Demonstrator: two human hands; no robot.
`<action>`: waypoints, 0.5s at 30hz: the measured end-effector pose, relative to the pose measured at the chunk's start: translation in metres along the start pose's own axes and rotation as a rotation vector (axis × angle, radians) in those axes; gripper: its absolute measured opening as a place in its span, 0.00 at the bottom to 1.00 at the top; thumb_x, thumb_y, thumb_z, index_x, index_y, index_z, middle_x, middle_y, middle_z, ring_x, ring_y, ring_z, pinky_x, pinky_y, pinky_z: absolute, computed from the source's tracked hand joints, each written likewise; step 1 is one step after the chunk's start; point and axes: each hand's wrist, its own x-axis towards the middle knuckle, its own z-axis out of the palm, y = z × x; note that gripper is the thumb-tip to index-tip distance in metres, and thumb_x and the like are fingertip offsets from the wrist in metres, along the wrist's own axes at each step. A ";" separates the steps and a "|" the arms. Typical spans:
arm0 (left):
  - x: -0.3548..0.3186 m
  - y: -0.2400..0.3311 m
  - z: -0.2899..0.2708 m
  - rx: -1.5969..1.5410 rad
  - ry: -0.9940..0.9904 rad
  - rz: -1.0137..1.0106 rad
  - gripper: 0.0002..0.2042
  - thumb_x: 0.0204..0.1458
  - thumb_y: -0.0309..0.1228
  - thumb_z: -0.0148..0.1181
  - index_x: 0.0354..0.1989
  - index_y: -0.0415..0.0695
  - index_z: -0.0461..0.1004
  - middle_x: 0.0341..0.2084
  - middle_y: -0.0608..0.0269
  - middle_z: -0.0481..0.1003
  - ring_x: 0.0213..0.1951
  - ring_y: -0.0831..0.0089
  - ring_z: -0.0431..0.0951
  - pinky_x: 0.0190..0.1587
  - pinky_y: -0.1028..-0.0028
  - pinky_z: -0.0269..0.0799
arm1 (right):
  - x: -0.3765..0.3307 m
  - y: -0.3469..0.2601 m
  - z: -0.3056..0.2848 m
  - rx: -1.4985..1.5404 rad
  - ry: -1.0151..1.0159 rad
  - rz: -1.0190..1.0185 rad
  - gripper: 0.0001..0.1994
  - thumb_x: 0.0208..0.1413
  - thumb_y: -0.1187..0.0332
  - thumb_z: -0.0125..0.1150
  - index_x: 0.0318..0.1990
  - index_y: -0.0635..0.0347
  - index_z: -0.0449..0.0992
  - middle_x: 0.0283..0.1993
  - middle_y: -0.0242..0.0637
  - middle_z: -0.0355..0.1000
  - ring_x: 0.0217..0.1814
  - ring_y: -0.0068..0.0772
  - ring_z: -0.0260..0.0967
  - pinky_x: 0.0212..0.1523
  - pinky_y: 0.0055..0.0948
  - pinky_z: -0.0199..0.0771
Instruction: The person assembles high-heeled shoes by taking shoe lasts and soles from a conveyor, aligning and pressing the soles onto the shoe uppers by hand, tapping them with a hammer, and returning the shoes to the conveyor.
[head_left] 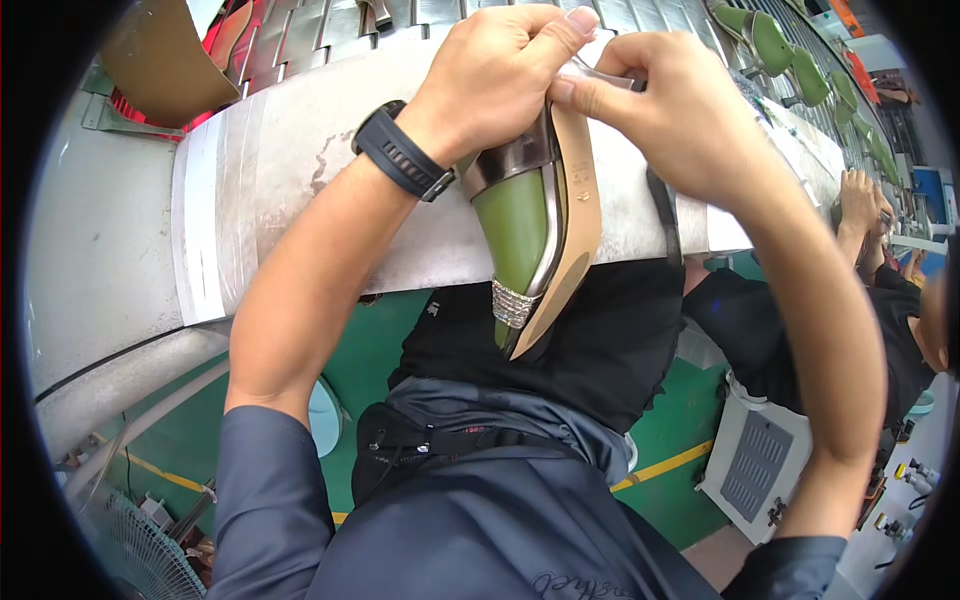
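Observation:
A women's shoe (580, 200) is held upside-down-slanted over the near edge of the work surface, its pointed toe toward me. It has a tan sole, a dark metallic band and a sparkling stone-set strap (514, 303) near the toe. A green shoe last (515, 225) fills it. My left hand (500, 75), with a black watch on the wrist, is closed around the heel end. My right hand (670, 105) pinches a thin shiny piece (603, 75) at that same end, its thumb against the sole. The fingers partly hide this piece, and its kind is unclear.
A pale, stained padded ledge (290, 170) lies before a metal slat conveyor (320, 35). More green lasts (770, 45) stand on the line at the right, where a co-worker's hands (862, 205) are busy. A curved brown panel (165, 60) stands at the far left.

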 end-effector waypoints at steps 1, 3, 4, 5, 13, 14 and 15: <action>-0.002 -0.003 0.003 -0.158 0.002 -0.004 0.21 0.74 0.41 0.51 0.42 0.34 0.82 0.27 0.64 0.80 0.32 0.79 0.76 0.36 0.74 0.74 | -0.005 0.011 0.015 0.111 0.116 -0.058 0.24 0.58 0.51 0.70 0.33 0.70 0.82 0.21 0.43 0.71 0.25 0.33 0.68 0.31 0.36 0.69; -0.012 -0.004 0.000 -0.494 -0.091 -0.026 0.18 0.74 0.40 0.52 0.51 0.34 0.79 0.40 0.64 0.81 0.41 0.78 0.78 0.46 0.76 0.76 | -0.021 0.021 0.029 0.310 0.164 -0.098 0.25 0.55 0.51 0.73 0.41 0.73 0.82 0.25 0.45 0.76 0.27 0.37 0.74 0.34 0.36 0.74; -0.013 -0.007 0.001 -0.499 -0.089 -0.023 0.18 0.74 0.40 0.52 0.51 0.34 0.79 0.40 0.64 0.81 0.41 0.78 0.78 0.46 0.76 0.76 | -0.033 0.037 0.049 0.443 0.143 0.003 0.23 0.58 0.53 0.73 0.35 0.71 0.81 0.25 0.34 0.74 0.27 0.25 0.69 0.30 0.30 0.69; -0.015 -0.012 0.000 -0.519 -0.117 0.011 0.19 0.74 0.41 0.52 0.52 0.35 0.79 0.41 0.63 0.81 0.42 0.78 0.79 0.47 0.76 0.75 | -0.039 0.039 0.058 0.703 -0.008 0.053 0.21 0.61 0.53 0.71 0.33 0.68 0.79 0.25 0.30 0.73 0.28 0.20 0.66 0.30 0.27 0.66; -0.018 -0.025 -0.005 -0.296 -0.077 0.172 0.22 0.68 0.46 0.60 0.56 0.36 0.77 0.45 0.62 0.79 0.49 0.77 0.76 0.53 0.75 0.73 | -0.031 0.038 0.110 1.425 0.023 -0.006 0.15 0.68 0.57 0.66 0.32 0.57 0.78 0.28 0.21 0.72 0.28 0.09 0.62 0.28 0.17 0.59; -0.018 -0.027 -0.006 -0.187 -0.078 0.246 0.24 0.66 0.47 0.65 0.56 0.37 0.77 0.46 0.60 0.78 0.50 0.76 0.76 0.54 0.74 0.72 | -0.030 0.041 0.117 1.534 0.046 -0.016 0.14 0.69 0.58 0.66 0.33 0.56 0.78 0.28 0.20 0.72 0.27 0.08 0.62 0.28 0.16 0.59; -0.014 -0.033 -0.007 -0.244 -0.121 0.276 0.28 0.57 0.47 0.74 0.57 0.38 0.76 0.48 0.57 0.77 0.52 0.73 0.75 0.56 0.71 0.72 | -0.029 0.047 0.118 1.524 0.028 0.005 0.13 0.69 0.58 0.65 0.34 0.55 0.78 0.28 0.19 0.72 0.26 0.08 0.60 0.27 0.15 0.56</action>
